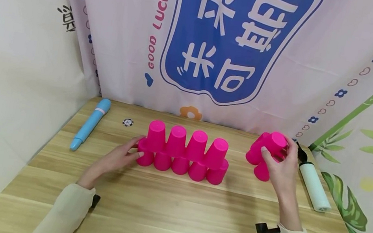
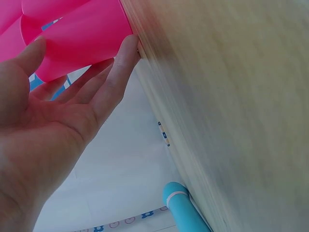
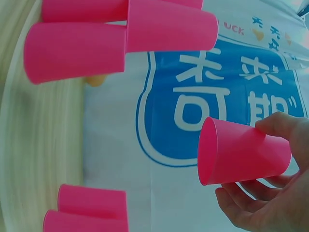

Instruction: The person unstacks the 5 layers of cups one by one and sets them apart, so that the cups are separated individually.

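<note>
Upside-down bright pink plastic cups stand in two levels on the wooden table, the upper row (image 1: 197,145) resting across the lower row (image 1: 180,166). At the left end, my left hand (image 1: 123,155) rests its extended fingers and thumb about the end lower cup (image 2: 87,41). On the right, my right hand (image 1: 284,168) holds one pink cup (image 3: 241,152) in the air, bottom up, thumb on one side and fingers on the other. Behind and below it are other pink cups (image 1: 262,171), partly hidden by the hand and the held cup.
A light-blue stick (image 1: 90,125) lies at the left, near a round poker chip (image 1: 128,122). Beyond my right hand lies a pale cylinder (image 1: 314,187) with a black end. Printed cloth (image 1: 128,44) hangs behind and beside the table (image 1: 172,218).
</note>
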Demonstrator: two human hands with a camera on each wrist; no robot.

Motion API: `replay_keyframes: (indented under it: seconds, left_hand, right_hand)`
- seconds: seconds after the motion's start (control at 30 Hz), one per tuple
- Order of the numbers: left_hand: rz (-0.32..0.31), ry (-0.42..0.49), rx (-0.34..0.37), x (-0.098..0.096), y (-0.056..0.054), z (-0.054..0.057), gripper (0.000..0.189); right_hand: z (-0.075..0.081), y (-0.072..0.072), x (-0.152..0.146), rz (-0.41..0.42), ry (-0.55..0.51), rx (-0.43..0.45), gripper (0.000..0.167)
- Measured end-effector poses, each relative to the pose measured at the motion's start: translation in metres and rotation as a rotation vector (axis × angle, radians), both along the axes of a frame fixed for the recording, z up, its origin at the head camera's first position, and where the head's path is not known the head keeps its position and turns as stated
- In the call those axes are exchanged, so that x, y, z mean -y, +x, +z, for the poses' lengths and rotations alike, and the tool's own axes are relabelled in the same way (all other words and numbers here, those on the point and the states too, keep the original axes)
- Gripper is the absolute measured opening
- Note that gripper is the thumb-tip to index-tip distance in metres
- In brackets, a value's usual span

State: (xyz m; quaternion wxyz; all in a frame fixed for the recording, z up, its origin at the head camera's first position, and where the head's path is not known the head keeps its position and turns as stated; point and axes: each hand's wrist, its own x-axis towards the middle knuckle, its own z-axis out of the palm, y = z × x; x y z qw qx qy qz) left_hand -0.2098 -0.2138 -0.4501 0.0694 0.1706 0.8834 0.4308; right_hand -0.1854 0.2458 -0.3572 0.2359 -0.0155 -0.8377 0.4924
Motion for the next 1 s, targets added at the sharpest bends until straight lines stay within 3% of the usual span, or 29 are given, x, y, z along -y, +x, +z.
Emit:
replay_keyframes:
  seconds: [0.4, 0.77, 1.0]
  left_hand:
    - [0.014, -0.008, 0.011, 0.001, 0.000, -0.001, 0.067]
    - [0.007, -0.014, 0.011, 0.000, 0.000, 0.001, 0.068]
    - [0.005, -0.023, 0.017, 0.001, -0.001, -0.001, 0.068]
  right_hand:
    - [-0.015, 0.006, -0.010, -0.029, 0.017, 0.058, 0.066]
    - [-0.025, 0.012, -0.038, 0.001, 0.126, 0.230, 0.075]
    - [-0.031, 0.010, -0.047, 0.026, 0.188, 0.289, 0.076]
